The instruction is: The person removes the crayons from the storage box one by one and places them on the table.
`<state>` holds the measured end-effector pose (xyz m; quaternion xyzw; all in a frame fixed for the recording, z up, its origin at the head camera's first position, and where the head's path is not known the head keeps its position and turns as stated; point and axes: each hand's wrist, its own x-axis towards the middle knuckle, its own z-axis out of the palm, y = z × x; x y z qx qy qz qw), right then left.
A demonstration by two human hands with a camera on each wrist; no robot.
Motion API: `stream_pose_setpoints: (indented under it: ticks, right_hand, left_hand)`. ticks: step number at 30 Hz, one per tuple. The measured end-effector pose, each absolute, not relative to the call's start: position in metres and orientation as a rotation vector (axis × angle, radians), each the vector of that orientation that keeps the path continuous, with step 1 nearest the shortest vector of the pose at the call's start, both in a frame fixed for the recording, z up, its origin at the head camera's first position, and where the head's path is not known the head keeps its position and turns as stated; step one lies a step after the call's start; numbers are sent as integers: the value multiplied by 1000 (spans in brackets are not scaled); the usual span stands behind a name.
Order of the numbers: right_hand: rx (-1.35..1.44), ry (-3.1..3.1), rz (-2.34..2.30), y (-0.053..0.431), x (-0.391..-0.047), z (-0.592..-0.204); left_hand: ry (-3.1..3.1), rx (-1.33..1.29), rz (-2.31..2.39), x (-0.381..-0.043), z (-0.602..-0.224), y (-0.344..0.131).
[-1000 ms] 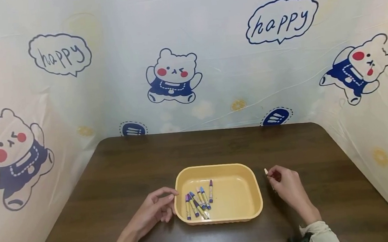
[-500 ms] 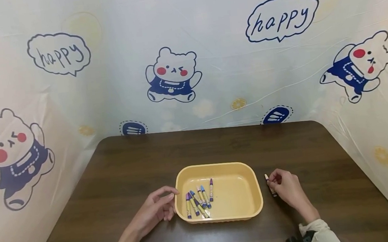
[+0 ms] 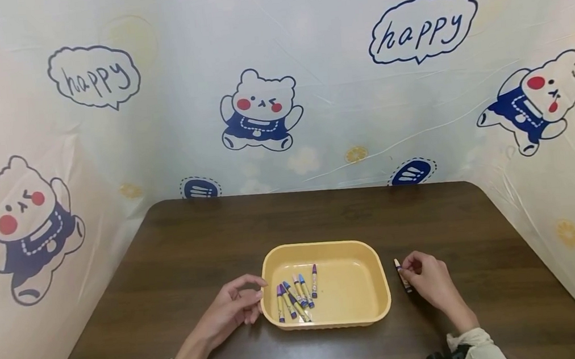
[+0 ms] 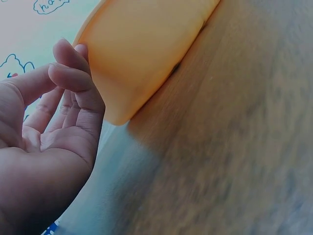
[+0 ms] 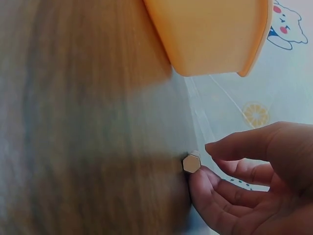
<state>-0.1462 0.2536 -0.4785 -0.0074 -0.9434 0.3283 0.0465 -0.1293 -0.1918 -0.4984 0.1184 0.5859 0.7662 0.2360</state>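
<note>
Crayon [image 5: 191, 164] touches right hand [image 3: 430, 282], parted in wrist view alone; left [image 3: 229, 309] seemingly pinches tray [image 3: 350, 288].

In the head view, at ten o'clock you read "happy" inside a speech bubble [image 3: 95, 77] on the backdrop [image 3: 325, 22]; at two o'clock, "happy" fills a second bubble [image 3: 423, 29]. You find the crayons' [image 3: 305, 293] print too small.

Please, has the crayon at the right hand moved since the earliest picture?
Yes, slightly down the head view: the crayon is now farther from the back edge of the table.
</note>
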Motion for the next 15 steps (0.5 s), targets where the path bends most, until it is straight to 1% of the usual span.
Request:
stream_pose_setpoints:
  ticks: [10,15]
  right_hand:
    - [23,-2831,938,251,-144,-473]
    - [37,-2740,882,246,-141,-463]
  left_hand:
    - [1597,327,2087,-129,-496,-193]
    - [1580,309,2108,-129,-499,-191]
